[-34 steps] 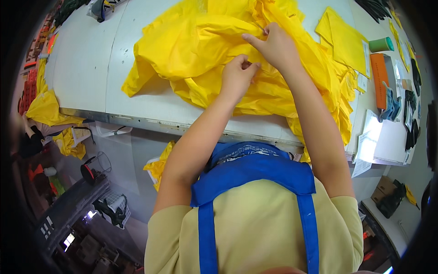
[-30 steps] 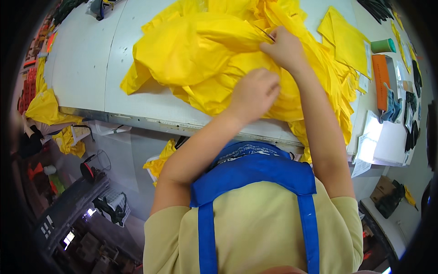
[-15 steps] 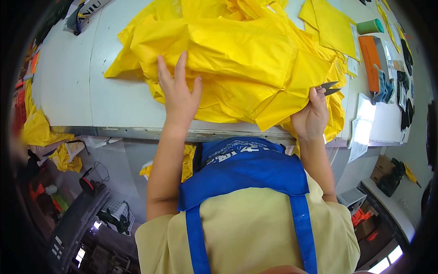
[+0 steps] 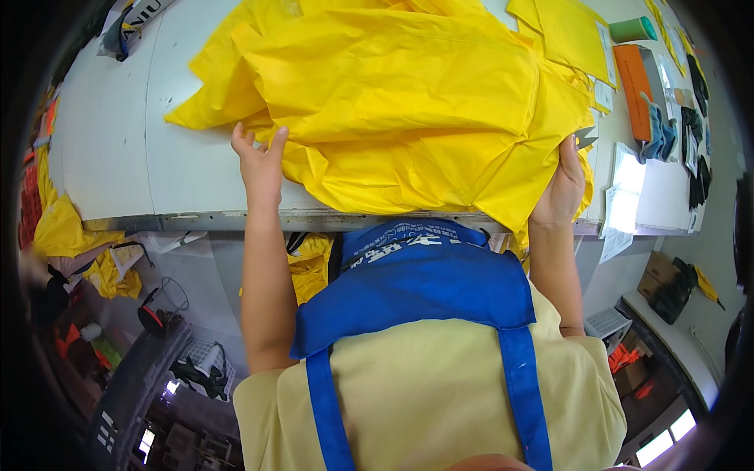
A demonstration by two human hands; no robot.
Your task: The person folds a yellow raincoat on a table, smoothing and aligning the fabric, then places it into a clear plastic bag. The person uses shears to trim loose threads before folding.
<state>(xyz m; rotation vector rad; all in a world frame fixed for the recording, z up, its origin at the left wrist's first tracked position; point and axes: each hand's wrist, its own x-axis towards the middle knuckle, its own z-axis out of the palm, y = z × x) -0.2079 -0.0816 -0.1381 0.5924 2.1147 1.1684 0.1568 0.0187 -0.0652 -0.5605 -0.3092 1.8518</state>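
A large crumpled yellow garment (image 4: 400, 102), thin and smooth like rainwear, lies spread over the white table in front of me. At its left lower edge is my left hand (image 4: 261, 169), fingers and thumb apart, fingertips close to the fabric; whether they touch it I cannot tell. My right hand (image 4: 559, 192) is closed at the garment's right side, thumb up. A pair of small scissors (image 4: 586, 136) sticks out of that hand, dark blades pointing right; the handles are hidden in the palm. The fabric's right edge lies against the same hand.
Folded yellow pieces (image 4: 569, 35), a green roll (image 4: 633, 29), an orange box (image 4: 633, 86) and a blue cloth (image 4: 658, 129) lie at the table's right. Paper sheets (image 4: 620, 196) overhang the front edge (image 4: 196, 223). More yellow fabric (image 4: 63, 228) hangs at the left.
My left hand has drawn back to the left, off the top of the garment. My right hand has moved slightly right with the scissors, and the fabric is spread wider.
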